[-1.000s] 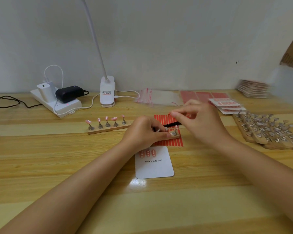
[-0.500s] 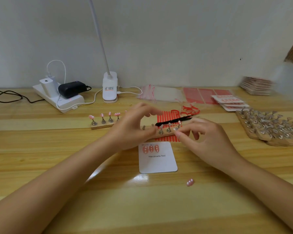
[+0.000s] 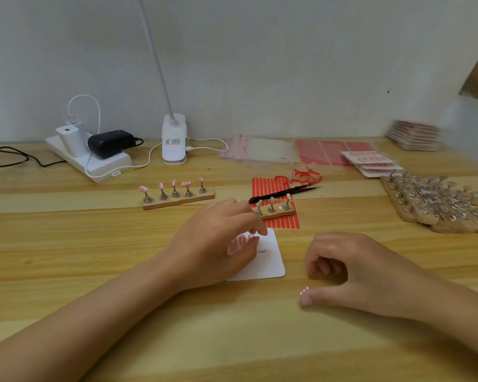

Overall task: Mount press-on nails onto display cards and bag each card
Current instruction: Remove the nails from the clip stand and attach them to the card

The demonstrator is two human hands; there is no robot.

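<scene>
White plastic power strip at far left of the pale wooden desk, carrying a white charger and a black adapter; white clip lamp base just right of it. Nearer the front, light wooden holder strip with five metal stands, each tipped with a pink press-on nail.

Left hand lying palm down over the left part of the white rounded display card; fingers relaxed and loosely bent, fingertips touching the card near pink nails already mounted along its top edge. Printed word "Nail" legible beside the thumb.

Behind the card, second short wooden strip with metal stands, resting on a red striped adhesive sheet; black tweezers lying across that sheet. Clear resealable bags at the rear, near the wall.

Right hand right of the card, fingers curled inward, thumb extended low to the desk. Small pink loose nail with white dots lying on the desk at the thumb tip; actual contact not discernible, not pinched.

Pile of wooden strips with bare metal stands at far right.
</scene>
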